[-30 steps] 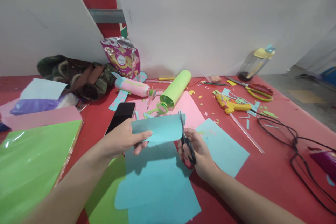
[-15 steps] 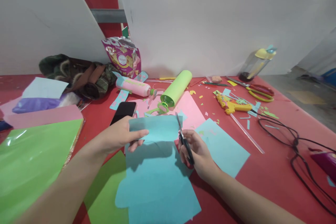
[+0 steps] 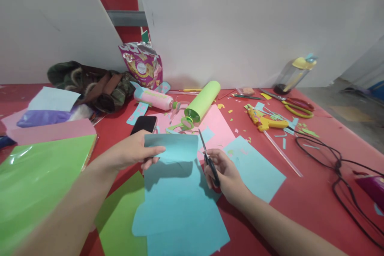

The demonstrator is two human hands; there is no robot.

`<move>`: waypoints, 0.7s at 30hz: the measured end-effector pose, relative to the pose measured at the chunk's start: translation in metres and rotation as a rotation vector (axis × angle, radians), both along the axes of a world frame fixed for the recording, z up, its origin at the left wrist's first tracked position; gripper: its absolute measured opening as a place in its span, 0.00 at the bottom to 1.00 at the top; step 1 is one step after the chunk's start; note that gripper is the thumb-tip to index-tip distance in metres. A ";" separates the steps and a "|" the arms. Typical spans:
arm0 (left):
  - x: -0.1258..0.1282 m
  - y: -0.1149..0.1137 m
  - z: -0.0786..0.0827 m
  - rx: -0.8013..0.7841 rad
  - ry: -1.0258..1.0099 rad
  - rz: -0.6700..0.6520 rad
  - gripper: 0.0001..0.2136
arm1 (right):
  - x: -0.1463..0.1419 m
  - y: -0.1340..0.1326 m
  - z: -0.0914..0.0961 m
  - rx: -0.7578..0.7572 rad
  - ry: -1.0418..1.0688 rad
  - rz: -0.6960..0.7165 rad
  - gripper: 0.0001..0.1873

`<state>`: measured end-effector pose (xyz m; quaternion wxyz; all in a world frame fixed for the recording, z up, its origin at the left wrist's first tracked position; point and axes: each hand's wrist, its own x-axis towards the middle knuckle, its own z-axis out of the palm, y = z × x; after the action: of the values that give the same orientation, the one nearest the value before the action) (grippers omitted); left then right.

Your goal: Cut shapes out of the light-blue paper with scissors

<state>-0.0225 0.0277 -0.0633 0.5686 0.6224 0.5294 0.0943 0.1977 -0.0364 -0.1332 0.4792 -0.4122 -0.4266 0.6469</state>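
My left hand point(image 3: 132, 153) pinches the left edge of a light blue paper piece point(image 3: 174, 148) and holds it up above a larger blue sheet point(image 3: 180, 204) on the red table point(image 3: 306, 192). My right hand point(image 3: 225, 172) grips black-handled scissors point(image 3: 207, 156), blades pointing up at the paper's right edge. A black phone point(image 3: 144, 124) lies just beyond my left hand.
A green roll point(image 3: 202, 101), a pink bottle point(image 3: 153, 98) and pink paper point(image 3: 216, 124) lie behind. A yellow glue gun point(image 3: 264, 120), black cable point(image 3: 336, 164), yellow-handled scissors point(image 3: 295, 104) and a bottle point(image 3: 292, 74) sit right. Green sheets point(image 3: 39, 176), a snack bag point(image 3: 143, 65) and a dark bag point(image 3: 90, 84) lie left.
My left hand has drawn the blue paper piece leftward, and the scissors have shifted left with it, their blades now at the paper's right edge.
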 end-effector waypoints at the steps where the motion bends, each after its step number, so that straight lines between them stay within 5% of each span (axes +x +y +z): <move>1: 0.000 0.000 -0.002 -0.006 -0.006 -0.003 0.14 | -0.001 0.001 0.001 0.000 0.008 -0.020 0.13; 5: 0.002 -0.003 -0.004 -0.037 0.004 -0.045 0.13 | -0.001 0.002 0.003 0.016 0.036 -0.105 0.17; 9: 0.009 -0.008 -0.004 -0.085 0.036 -0.244 0.14 | 0.000 0.001 0.006 0.038 0.073 -0.128 0.23; 13: 0.015 -0.011 -0.007 -0.151 0.004 -0.406 0.14 | 0.000 -0.002 0.008 0.043 0.033 -0.015 0.21; 21: 0.018 -0.013 -0.011 -0.157 0.009 -0.451 0.14 | 0.001 -0.007 0.002 0.124 -0.186 0.138 0.18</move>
<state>-0.0043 0.0145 -0.0739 0.6197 0.6792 0.3852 -0.0791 0.1990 -0.0434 -0.1308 0.4166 -0.4098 -0.5357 0.6096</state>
